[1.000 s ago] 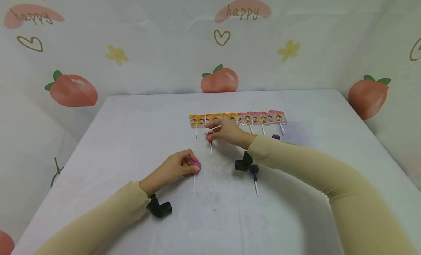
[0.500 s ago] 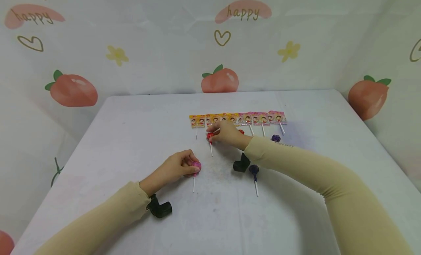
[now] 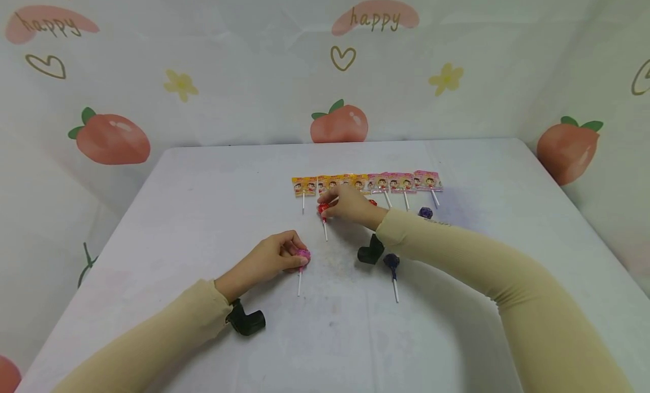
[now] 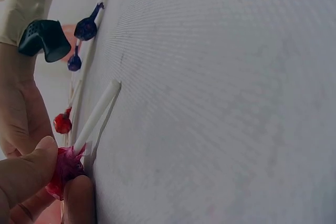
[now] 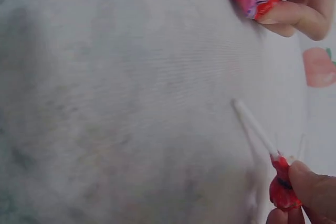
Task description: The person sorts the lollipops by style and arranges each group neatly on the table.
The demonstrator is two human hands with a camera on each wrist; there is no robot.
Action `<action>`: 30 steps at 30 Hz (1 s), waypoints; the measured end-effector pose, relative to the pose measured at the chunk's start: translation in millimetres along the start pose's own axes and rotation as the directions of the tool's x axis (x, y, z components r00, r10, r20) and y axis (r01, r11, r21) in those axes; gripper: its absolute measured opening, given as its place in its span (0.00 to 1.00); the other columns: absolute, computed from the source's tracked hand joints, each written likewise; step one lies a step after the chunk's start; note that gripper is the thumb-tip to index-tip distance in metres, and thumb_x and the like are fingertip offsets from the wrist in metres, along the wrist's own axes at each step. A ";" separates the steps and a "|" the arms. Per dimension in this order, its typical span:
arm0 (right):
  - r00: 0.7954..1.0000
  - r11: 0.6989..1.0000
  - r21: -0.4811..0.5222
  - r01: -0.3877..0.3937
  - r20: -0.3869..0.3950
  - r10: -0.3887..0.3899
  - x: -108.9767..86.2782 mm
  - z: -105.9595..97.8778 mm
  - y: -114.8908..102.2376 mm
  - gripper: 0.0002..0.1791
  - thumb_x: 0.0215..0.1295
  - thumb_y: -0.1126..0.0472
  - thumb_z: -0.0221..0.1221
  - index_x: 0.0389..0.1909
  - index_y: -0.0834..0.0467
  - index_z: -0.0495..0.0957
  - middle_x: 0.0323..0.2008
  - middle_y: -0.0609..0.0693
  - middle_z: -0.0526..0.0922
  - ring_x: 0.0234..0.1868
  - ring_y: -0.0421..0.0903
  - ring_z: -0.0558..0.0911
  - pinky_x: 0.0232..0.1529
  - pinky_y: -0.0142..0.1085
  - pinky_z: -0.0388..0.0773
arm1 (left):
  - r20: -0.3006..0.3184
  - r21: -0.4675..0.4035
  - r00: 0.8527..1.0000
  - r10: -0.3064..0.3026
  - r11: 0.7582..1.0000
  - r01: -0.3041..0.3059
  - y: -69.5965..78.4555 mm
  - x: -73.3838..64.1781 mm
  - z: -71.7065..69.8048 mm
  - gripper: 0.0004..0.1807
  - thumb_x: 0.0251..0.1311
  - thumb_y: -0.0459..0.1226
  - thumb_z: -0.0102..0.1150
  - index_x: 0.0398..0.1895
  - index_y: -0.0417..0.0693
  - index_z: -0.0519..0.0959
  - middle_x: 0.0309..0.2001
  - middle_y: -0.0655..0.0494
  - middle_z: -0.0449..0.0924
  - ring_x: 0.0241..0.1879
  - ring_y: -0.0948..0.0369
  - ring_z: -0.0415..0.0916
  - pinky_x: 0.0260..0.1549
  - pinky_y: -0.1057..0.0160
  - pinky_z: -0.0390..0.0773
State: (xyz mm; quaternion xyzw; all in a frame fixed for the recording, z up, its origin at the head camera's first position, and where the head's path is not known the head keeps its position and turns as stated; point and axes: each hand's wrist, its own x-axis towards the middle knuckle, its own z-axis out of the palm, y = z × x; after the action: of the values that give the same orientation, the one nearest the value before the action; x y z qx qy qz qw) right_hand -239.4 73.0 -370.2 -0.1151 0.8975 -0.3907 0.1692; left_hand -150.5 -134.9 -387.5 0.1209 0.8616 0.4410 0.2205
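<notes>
My left hand (image 3: 269, 260) pinches a pink-wrapped lollipop (image 3: 303, 255) by its round head, the white stick pointing toward me. In the left wrist view that lollipop (image 4: 68, 169) sits between thumb and fingers, close over the cloth. Farther back, my right hand (image 3: 350, 206) holds a red lollipop (image 3: 323, 210) between thumb and fingers, its stick also toward me. The right wrist view shows the thumb on this red lollipop (image 5: 283, 184). A second red lollipop (image 3: 373, 202) peeks out behind the right wrist, mostly hidden.
Yellow-wrapped lollipops (image 3: 304, 186) and pink-wrapped ones (image 3: 403, 182) form a row at the back of the white-covered table (image 3: 213, 212). One dark purple lollipop (image 3: 391, 261) lies below the right forearm, another (image 3: 425, 212) just behind it. Black camera mounts (image 3: 247, 321) hang from the wrists.
My right wrist has shifted slightly left and down, bringing the second red lollipop's head into view. The right fingers stay at the red lollipop; the left hand has kept still on the pink one.
</notes>
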 end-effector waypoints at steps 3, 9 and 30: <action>1.000 0.999 0.042 -0.003 0.005 0.003 -2.1 -5.4 -2.3 0.18 0.58 0.64 0.68 0.51 0.58 0.81 0.50 0.53 0.82 0.50 0.47 0.80 0.44 0.33 0.77 | 0.001 0.005 1.000 -0.001 1.000 0.001 0.0 0.3 -0.1 0.11 0.57 0.36 0.67 0.40 0.45 0.78 0.32 0.54 0.78 0.25 0.64 0.73 0.26 0.70 0.74; 1.000 0.991 0.134 0.003 0.012 -0.005 -10.3 -18.6 -9.8 0.20 0.59 0.61 0.67 0.53 0.55 0.80 0.51 0.50 0.81 0.51 0.47 0.78 0.49 0.37 0.75 | 0.003 0.013 1.000 -0.009 1.000 0.009 0.6 0.2 -0.6 0.11 0.57 0.36 0.67 0.41 0.45 0.78 0.32 0.54 0.78 0.25 0.64 0.73 0.27 0.69 0.75; 0.982 0.971 0.225 0.083 0.146 -0.118 -71.0 4.5 -13.2 0.16 0.55 0.65 0.69 0.47 0.59 0.83 0.43 0.49 0.84 0.41 0.42 0.82 0.39 0.30 0.76 | 0.006 0.014 1.000 0.002 1.000 -0.002 -1.6 1.4 -0.5 0.11 0.57 0.37 0.68 0.39 0.45 0.78 0.31 0.54 0.79 0.25 0.64 0.74 0.28 0.67 0.76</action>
State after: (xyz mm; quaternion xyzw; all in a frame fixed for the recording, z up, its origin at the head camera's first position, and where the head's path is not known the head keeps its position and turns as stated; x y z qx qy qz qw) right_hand -171.6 85.3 -348.2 -0.1719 0.8260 -0.4845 0.2313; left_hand -152.0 -135.7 -388.9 0.1247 0.8639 0.4346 0.2217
